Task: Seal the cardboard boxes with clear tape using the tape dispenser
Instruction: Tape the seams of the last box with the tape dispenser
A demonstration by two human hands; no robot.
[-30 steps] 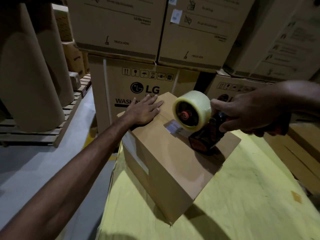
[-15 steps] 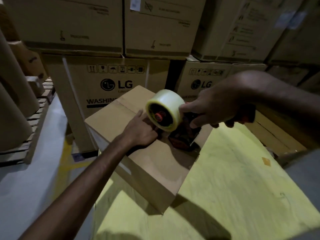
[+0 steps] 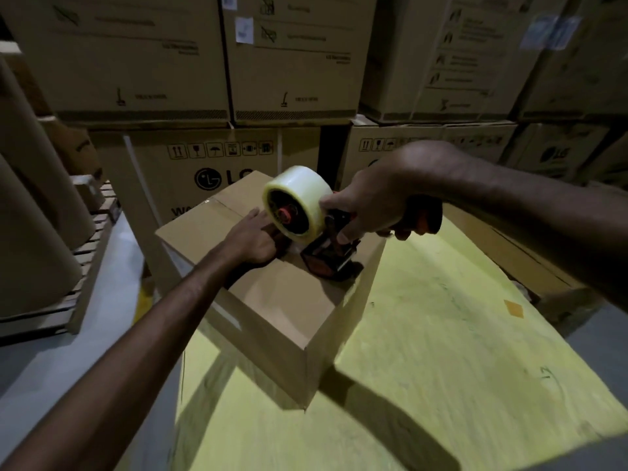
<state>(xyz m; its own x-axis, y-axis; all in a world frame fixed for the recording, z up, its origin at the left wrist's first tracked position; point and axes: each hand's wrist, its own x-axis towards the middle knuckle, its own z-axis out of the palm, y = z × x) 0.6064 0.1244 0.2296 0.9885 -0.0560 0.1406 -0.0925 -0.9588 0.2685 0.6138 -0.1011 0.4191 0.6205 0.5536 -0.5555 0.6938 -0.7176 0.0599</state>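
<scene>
- Cardboard box (image 3: 278, 300) stands on the yellow desk (image 3: 441, 334) near the middle of the view, turned so that one corner points to 6 o'clock. Its top flaps are folded shut, and the seam runs off toward 11 o'clock.
- Tape dispenser (image 3: 331, 263) is set nose-down on the lid at the 3 o'clock side of the top, with its black-and-orange foot touching the cardboard. That looks like the start of a strip along the seam.
- Clear tape roll (image 3: 306, 195) rides on top of the dispenser, above the lid, where it should be free to turn as tape pays out.
- Right hand (image 3: 370, 202) comes in from 3 o'clock, its grip wrapped round the dispenser's handle with the thumb forward beside the roll — a hold that seems meant to let the wrist press down and pull.
- Left hand (image 3: 253, 241) lies on the lid at 9 o'clock of the dispenser, just beside it, its grip loose and holding nothing that I can see. The fingers reach toward the roll and the tips are hidden behind it. It probably pins the flaps — or the tape's end — but I cannot tell which.
- Stacked LG cartons (image 3: 204, 158) fill 12 o'clock, and a wooden pallet (image 3: 91, 239) sits at 9 o'clock.
</scene>
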